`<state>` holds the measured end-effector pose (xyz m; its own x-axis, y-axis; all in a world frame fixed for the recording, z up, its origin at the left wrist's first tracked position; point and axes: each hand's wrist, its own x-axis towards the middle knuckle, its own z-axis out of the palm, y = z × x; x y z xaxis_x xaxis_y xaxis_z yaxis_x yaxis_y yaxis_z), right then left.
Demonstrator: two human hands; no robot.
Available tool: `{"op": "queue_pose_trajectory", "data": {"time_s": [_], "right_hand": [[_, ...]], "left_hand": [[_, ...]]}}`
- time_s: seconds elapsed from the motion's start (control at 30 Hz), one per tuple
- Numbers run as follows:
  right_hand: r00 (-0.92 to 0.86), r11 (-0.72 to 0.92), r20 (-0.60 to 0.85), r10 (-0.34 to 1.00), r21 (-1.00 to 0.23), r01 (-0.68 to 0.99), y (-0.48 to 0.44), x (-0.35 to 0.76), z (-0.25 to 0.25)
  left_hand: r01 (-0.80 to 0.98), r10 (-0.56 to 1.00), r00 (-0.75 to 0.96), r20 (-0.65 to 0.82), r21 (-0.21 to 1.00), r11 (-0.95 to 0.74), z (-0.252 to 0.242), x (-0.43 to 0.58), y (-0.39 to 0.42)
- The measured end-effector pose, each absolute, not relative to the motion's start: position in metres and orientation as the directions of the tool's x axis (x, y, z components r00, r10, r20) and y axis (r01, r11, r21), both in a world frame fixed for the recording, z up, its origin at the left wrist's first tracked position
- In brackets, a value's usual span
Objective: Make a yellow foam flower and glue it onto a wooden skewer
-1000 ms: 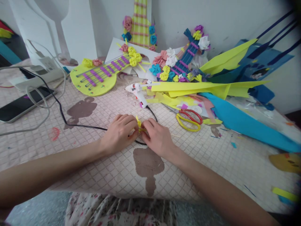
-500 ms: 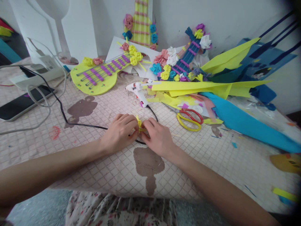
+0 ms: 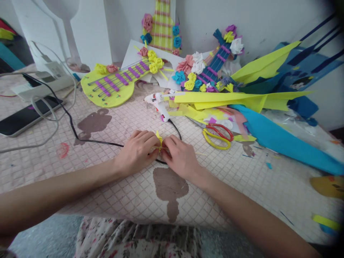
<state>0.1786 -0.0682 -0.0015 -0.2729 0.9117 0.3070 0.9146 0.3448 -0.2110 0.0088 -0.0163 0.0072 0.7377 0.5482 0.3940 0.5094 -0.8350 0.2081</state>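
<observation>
Between my fingertips is a small piece of yellow crepe paper [image 3: 159,137], its upper end sticking up in a gathered tip. My left hand [image 3: 139,150] pinches it from the left, fingers curled and thumb pressed in. From the other side my right hand [image 3: 179,154] pinches the same paper with thumb and fingers. The fingers hide most of its lower part. Both hands rest low over the table, and the black cord [image 3: 160,162] of the glue gun runs beneath them. Beyond my hands lies the white glue gun [image 3: 159,106] on its side.
Red-and-yellow-handled scissors [image 3: 217,136] lie right of my hands. Behind are a yellow paper guitar [image 3: 107,94], a blue paper guitar [image 3: 215,66] with paper flowers, yellow paper sheets [image 3: 228,99] and a long blue sheet [image 3: 285,138]. A phone [image 3: 29,115] and power strip [image 3: 44,86] stand left.
Both hands stay in nearly the same place. The yellow paper between the fingertips has turned slightly, and the view has shifted a little.
</observation>
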Motion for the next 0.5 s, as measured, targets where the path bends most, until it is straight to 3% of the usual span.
{"op": "queue_pose_trajectory", "data": {"time_s": [0.5], "right_hand": [[-0.293, 0.362, 0.305, 0.906, -0.202, 0.910, -0.0675, 0.1773, -0.0054]], "left_hand": [[0.522, 0.512, 0.764, 0.394, 0.089, -0.848, 0.0087, 0.0034, -0.0182]]}}
